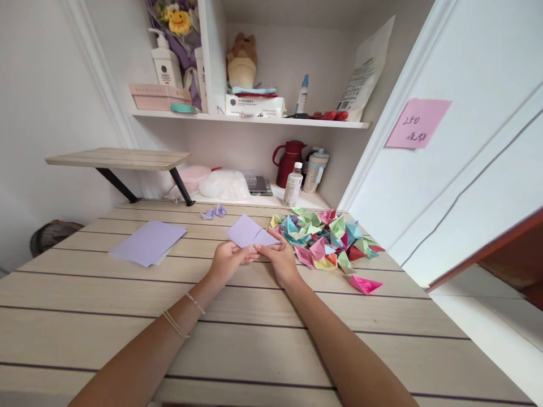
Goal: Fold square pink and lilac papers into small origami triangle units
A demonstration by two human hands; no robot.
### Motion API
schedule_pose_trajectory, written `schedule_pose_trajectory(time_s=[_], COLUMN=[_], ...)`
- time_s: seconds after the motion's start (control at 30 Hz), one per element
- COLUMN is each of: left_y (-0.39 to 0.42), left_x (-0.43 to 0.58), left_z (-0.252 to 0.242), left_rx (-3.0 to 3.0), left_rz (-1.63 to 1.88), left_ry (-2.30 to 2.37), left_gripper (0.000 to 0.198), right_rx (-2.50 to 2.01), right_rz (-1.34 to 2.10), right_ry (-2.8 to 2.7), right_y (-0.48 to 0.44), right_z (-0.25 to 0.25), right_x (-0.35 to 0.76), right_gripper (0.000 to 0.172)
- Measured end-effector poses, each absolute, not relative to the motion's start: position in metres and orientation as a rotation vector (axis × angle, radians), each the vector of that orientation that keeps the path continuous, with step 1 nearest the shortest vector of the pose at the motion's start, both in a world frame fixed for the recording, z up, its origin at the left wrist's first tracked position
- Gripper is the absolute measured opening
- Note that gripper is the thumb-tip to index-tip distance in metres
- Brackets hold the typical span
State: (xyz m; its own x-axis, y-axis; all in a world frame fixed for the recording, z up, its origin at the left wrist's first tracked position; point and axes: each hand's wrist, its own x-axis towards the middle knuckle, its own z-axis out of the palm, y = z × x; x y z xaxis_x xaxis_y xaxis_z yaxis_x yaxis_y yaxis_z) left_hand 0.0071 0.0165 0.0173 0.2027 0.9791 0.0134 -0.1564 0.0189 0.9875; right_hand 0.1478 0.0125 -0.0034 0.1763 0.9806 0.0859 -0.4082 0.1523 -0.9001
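A partly folded sheet of purple paper [246,229] is held just above the table, between my two hands. My left hand [229,261] pinches its lower left edge, with the fingers underneath. On the right, my right hand [279,257] grips the other side, its thumb lying along the lower edge. To the left lies a stack of paper sheets [148,242] with purple on top. Two small purple folded paper pieces [214,212] sit behind the held paper. A heap of colourful folded paper boats [324,237] lies right of my hands, with a pink paper boat [365,284] in front.
The slatted wooden table [254,345] reaches a white shelf unit. A small raised stand [119,159] is at the back left. Behind the heap stand a bottle [292,186], a red jug [291,161] and a light tumbler [314,172]. A plastic bag [224,185] lies near them.
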Motion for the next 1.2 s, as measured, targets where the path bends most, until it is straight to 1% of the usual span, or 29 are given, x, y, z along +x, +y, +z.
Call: schedule_pose_trajectory(time_s=[0.2,0.3,0.37,0.47,0.5,0.57,0.67,0.77,0.83,0.93,1.0,1.1,1.2], left_y=[0.016,0.021,0.027,0.031,0.031,0.029,0.023,0.019,0.017,0.016,0.015,0.016,0.016], left_x=[0.004,-0.005,-0.014,-0.022,-0.023,-0.020,-0.014,-0.011,-0.012,-0.013,-0.012,-0.010,-0.008], left_z=[0.018,0.021,0.023,0.025,0.025,0.022,0.018,0.016,0.017,0.019,0.019,0.019,0.020], left_rx=[1.141,1.120,1.066,1.102,1.145,1.224,1.343,1.503,1.661,1.898,1.952,1.836,1.678], left_rz=[1.153,1.197,1.301,1.308,1.268,1.203,1.232,1.326,1.360,1.353,1.338,1.342,1.365], left_ry=[0.977,0.981,1.005,1.009,1.006,1.004,0.974,1.027,1.083,1.077,1.035,0.972,0.978], left_gripper=[0.029,0.029,0.027,0.027,0.028,0.031,0.030,0.027,0.027,0.027,0.026,0.023,0.022], right_rx=[-0.832,-0.809,-0.796,-0.857,-0.892,-0.939,-0.937,-0.932,-0.939,-0.942,-0.937,-0.922,-0.896], right_rz=[1.159,1.118,1.022,0.929,0.915,0.943,0.910,0.831,0.795,0.757,0.780,0.896,1.005], right_ry=[-0.749,-0.717,-0.667,-0.772,-0.880,-1.179,-1.479,-1.620,-1.656,-1.682,-1.632,-1.433,-1.276], right_y=[0.015,0.015,0.014,0.009,0.006,-0.001,-0.010,-0.014,-0.013,-0.008,-0.005,0.000,0.003], right_z=[0.001,0.004,0.006,0.011,0.012,0.015,0.019,0.020,0.018,0.014,0.010,0.007,0.004], right_x=[0.167,0.183,0.194,0.198,0.195,0.185,0.170,0.164,0.164,0.166,0.166,0.164,0.162], right_gripper=[0.068,0.052,0.039,0.034,0.037,0.051,0.065,0.071,0.064,0.037,0.026,0.021,0.020])
